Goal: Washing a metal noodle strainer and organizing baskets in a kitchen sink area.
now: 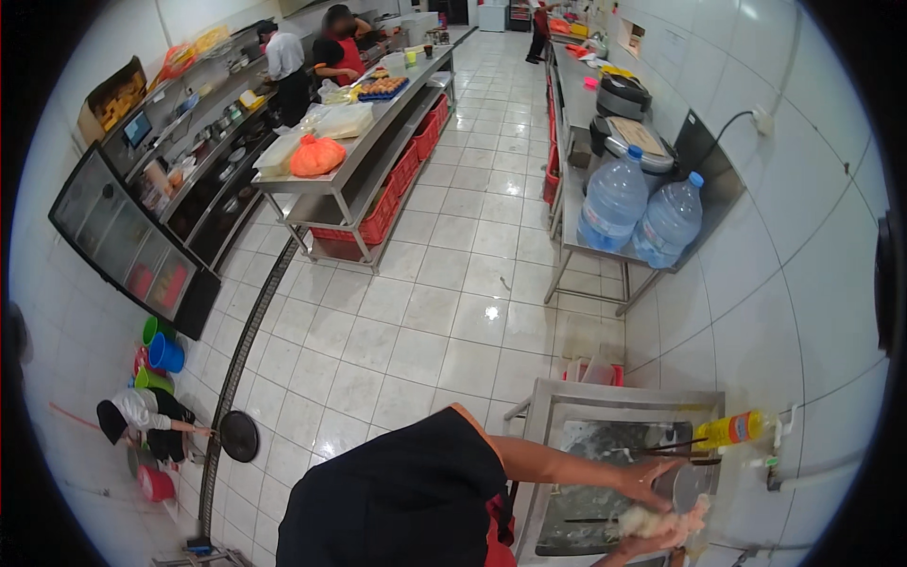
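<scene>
At the stainless steel sink [542,425], my left hand [648,482] grips a grey round container [682,487] by its side. Just below it, my right hand [638,547] holds a pale, fluffy scrubbing pad or cloth [648,523] close to the container; whether they touch is unclear. Soapy water [595,453] with foam fills the basin beneath. Long dark thin utensils lie across the basin. A bottle of yellow liquid [733,430] stands at the sink's wall side.
A steel table [567,244] beyond the sink bears two large water bottles [613,205] and cookers. A long worktable [354,173] holds eggs and bags. One person [138,418] bends near buckets, holding a dark round pan [239,436]; others stand further back. A drain channel crosses the floor.
</scene>
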A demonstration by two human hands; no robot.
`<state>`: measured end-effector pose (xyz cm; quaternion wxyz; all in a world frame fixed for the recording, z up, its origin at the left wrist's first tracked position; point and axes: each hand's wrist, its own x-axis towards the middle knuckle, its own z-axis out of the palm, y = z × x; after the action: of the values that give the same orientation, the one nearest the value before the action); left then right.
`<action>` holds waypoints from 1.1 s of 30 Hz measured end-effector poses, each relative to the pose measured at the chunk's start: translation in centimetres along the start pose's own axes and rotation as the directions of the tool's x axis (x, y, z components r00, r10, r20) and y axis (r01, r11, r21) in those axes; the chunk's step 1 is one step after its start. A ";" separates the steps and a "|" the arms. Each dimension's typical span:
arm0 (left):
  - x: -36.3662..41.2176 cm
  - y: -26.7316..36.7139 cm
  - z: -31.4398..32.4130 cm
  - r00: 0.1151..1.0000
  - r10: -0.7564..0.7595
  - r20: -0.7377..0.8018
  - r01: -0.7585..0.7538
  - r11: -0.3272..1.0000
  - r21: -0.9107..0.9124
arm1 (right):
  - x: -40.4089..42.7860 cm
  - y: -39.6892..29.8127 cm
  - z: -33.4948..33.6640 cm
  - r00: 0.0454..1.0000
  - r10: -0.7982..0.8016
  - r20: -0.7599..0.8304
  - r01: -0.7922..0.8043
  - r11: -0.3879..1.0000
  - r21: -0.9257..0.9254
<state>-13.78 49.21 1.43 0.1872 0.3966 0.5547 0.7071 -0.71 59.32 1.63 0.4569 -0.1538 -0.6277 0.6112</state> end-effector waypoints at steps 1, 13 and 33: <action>-0.4 0.7 -0.3 1.000 0.010 -0.007 -0.010 1.000 0.004 | 0.3 0.2 0.0 1.000 -0.008 0.009 0.008 1.000 0.005; -1.4 -2.0 0.0 0.974 0.180 0.136 -0.209 0.948 0.242 | 6.1 -5.7 4.6 0.958 0.129 0.257 0.153 0.528 -0.835; 1.3 2.1 -0.9 0.991 0.118 -0.062 -0.091 0.939 0.331 | 3.3 -9.9 4.8 0.881 -0.165 0.443 0.470 0.401 -0.786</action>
<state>-14.91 48.86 3.73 0.0583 0.4224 0.6497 0.6293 -2.51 56.74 12.68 0.3219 -0.1486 -0.9277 0.1169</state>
